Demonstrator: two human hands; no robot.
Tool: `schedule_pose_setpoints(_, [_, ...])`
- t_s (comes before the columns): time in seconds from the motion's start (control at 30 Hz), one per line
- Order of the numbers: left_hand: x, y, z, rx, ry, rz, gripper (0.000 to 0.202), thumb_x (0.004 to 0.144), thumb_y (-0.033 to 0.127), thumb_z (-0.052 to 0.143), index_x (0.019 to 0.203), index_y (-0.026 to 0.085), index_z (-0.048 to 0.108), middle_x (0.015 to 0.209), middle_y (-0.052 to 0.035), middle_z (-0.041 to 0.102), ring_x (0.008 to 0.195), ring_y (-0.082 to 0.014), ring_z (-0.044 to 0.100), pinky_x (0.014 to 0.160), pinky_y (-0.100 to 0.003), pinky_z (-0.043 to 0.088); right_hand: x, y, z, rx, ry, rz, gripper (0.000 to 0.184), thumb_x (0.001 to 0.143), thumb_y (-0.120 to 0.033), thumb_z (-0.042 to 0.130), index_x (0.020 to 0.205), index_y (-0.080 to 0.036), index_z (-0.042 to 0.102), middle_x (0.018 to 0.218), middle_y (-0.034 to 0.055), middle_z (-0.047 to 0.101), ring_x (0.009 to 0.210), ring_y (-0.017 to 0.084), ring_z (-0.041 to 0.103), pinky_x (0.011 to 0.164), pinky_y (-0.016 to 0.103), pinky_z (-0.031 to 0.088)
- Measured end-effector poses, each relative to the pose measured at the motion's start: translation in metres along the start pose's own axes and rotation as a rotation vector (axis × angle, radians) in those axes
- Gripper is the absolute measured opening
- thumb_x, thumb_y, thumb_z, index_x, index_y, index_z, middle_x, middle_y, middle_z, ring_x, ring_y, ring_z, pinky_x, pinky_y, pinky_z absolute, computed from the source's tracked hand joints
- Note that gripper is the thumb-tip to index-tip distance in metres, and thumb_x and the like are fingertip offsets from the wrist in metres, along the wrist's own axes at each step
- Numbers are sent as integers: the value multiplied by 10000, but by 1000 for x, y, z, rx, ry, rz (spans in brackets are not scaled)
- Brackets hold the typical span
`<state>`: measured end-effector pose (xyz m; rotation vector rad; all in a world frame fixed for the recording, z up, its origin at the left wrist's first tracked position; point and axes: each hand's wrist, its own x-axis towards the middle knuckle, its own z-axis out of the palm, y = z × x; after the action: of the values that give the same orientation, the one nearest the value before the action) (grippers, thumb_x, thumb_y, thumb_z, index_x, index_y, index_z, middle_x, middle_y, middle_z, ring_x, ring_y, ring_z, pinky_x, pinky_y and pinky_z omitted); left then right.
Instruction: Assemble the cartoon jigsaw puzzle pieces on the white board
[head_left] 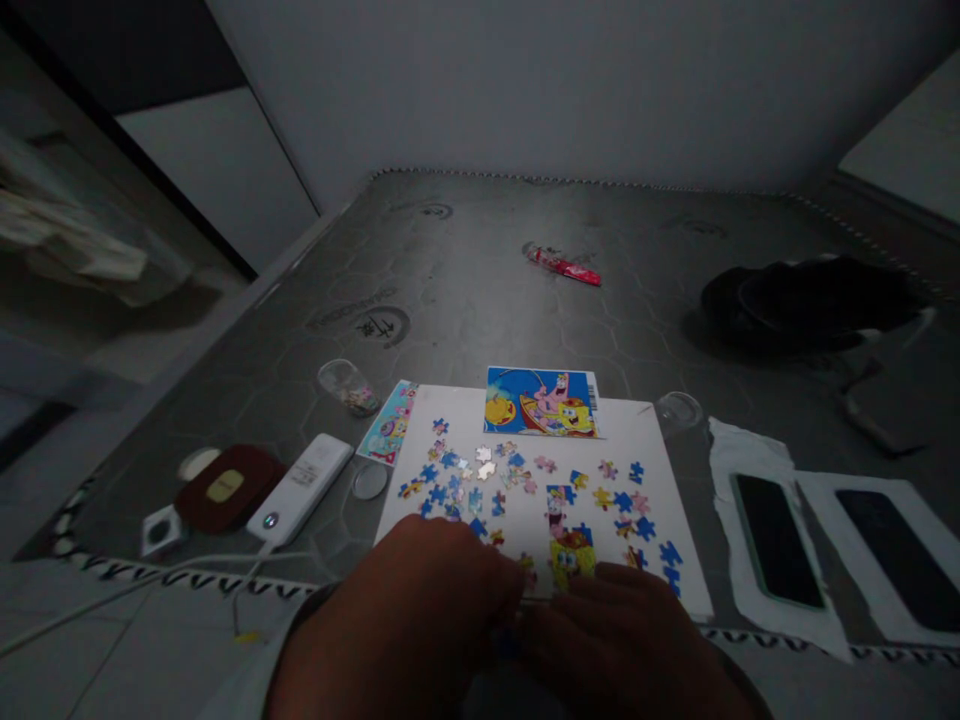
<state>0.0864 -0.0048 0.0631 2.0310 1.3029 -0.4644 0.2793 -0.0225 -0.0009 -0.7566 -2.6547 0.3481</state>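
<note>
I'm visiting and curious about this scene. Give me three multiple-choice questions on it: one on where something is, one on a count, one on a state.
1. Where is the SpongeBob picture card?
A. Overlapping the far edge of the white sheet
B. Beside the red tube
C. On the floor

2. How many black-screened phones lie right of the sheet?
A. One
B. Two
C. Four

3. What state is the jigsaw puzzle in?
A. Finished
B. Mostly loose pieces
C. Boxed

Answers:
1. A: the card's lower edge lies over the sheet.
2. B: two lie side by side.
3. B: pieces lie scattered, with a small joined patch just beyond the right hand.
</note>
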Motion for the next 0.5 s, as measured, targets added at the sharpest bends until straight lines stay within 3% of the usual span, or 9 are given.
schedule_pose_setpoints(0.27, [1,-1,4,14,-26,5,233,857,175,573,927,263,777,794,-57,766,720,-232,721,656,-320,545,-4,3,0,22,-23,-19,274,1034,-302,425,803,-242,560,610,-82,647,490,110,552,494,315,275])
schedule_pose_setpoints(0.5, [3,0,3,28,-27,-16,203,842,192,590,864,264,778,760,-48,759,668,-223,705,605,-300,524,-3,1,-3,30,-47,-15,269,1027,-285,448,783,-236,549,609,-84,641,498,104,534,510,306,284])
